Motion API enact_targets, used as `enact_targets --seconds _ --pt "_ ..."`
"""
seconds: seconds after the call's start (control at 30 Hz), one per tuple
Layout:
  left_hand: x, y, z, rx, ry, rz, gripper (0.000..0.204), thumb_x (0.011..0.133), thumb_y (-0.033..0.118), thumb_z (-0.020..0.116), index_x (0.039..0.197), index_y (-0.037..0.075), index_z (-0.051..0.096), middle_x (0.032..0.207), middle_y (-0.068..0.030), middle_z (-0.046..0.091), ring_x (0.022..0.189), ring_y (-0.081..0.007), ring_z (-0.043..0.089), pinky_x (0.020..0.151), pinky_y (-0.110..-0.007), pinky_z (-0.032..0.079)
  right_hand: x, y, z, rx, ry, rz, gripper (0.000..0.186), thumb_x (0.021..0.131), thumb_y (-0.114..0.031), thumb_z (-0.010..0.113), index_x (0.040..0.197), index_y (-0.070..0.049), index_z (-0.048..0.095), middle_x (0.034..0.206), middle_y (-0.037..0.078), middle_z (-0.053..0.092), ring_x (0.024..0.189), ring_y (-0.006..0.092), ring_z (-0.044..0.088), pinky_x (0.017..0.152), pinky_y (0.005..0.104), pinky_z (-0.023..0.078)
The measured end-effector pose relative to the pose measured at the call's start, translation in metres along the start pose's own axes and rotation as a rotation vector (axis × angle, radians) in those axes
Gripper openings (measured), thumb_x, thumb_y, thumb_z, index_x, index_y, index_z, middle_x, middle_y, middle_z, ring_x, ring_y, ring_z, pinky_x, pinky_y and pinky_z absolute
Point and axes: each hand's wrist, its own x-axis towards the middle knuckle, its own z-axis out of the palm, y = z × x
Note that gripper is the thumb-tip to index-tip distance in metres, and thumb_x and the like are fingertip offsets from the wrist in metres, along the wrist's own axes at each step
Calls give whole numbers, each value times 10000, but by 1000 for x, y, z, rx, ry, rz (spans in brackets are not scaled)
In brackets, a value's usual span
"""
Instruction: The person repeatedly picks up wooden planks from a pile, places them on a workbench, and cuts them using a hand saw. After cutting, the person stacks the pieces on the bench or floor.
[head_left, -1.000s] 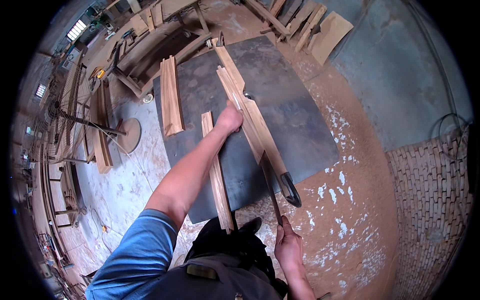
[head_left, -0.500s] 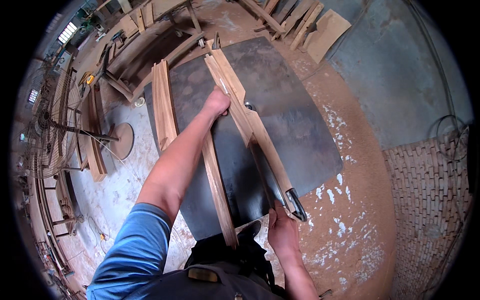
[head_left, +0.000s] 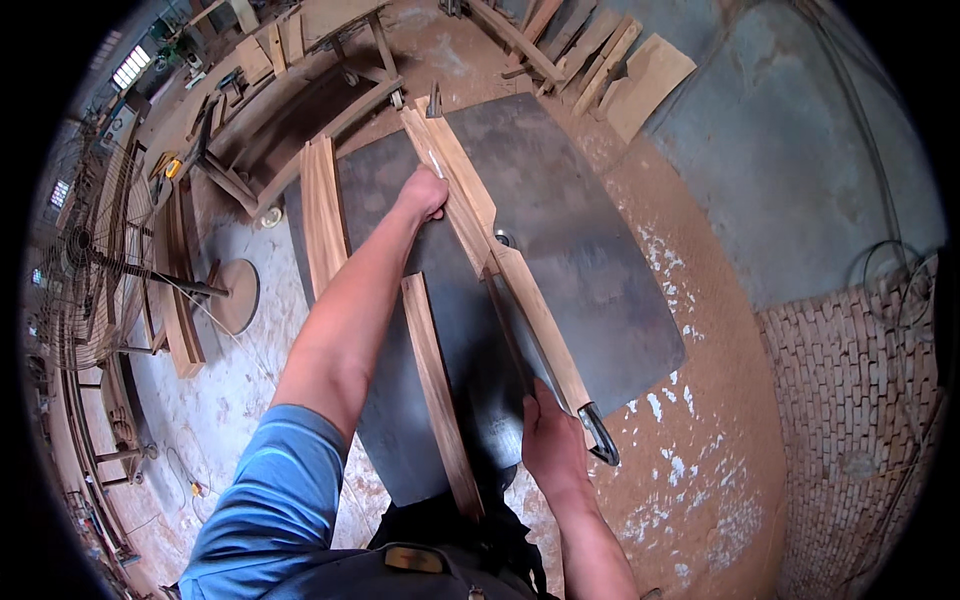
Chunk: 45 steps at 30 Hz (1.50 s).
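Observation:
A long wooden jig [head_left: 535, 310] lies lengthwise on a dark metal table [head_left: 610, 270], with a notch in its side near a round metal part [head_left: 503, 238]. A dark curved handle [head_left: 601, 438] sits at its near end. Against the jig's left side lies a wooden strip [head_left: 468, 226]. My left hand [head_left: 424, 192] is closed on that strip, fingers partly hidden. Closed at the near end of the jig's dark lower edge, my right hand [head_left: 552, 440] rests just left of the handle; its fingertips are hidden.
A loose wooden strip [head_left: 440, 390] lies left of the jig, its near end at my waist. Further left are wider wooden pieces [head_left: 322, 215]. Boards [head_left: 645, 85] lean at the back; a wire-cage fan [head_left: 95, 250] stands at the left, and bricks [head_left: 850, 390] are stacked at the right.
The wooden strip has slid away from me along the jig, with my left hand on it. My right hand has moved slightly forward and left. The whole view has shifted a little.

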Motion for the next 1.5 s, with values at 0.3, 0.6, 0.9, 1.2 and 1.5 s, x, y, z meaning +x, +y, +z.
enact_targets --seconds 0.3,0.6,0.9,1.2,1.5 --pt "44 -10 -13 45 64 -1 330 897 116 422 1159 -84 450 819 -217 659 507 -249 636 458 -367 511 33 -33 15 -18 30 -62 331 958 -228 485 1216 -47 586 934 281 638 899 446 614 803 500 499" --pt "35 16 -17 300 104 -100 609 772 256 613 1152 -183 428 909 -233 648 618 -278 671 482 -384 539 65 -52 36 7 32 -194 339 952 -278 501 1190 -50 578 913 265 651 867 438 627 768 505 501" --pt "-108 -50 -50 -1254 -610 163 355 842 34 511 1193 -19 505 1070 -154 633 935 -283 664 849 -442 556 -39 9 -15 671 67 88 178 857 -82 679 768 -50 528 632 -44 496 589 41 434 524 234 382" --pt "-331 -103 -39 -1070 -460 -23 388 879 141 585 1236 28 484 930 -107 621 787 -212 642 692 -337 557 -81 37 0 789 -93 -63 181 932 -116 578 786 -33 510 539 7 483 434 80 463 398 248 410" --pt "-446 -146 -47 -637 -94 105 445 854 129 650 1243 24 460 930 -57 570 752 -165 585 665 -325 524 -78 49 9 675 -120 -115 152 933 -168 587 883 -26 567 614 -1 504 446 69 471 414 250 430"
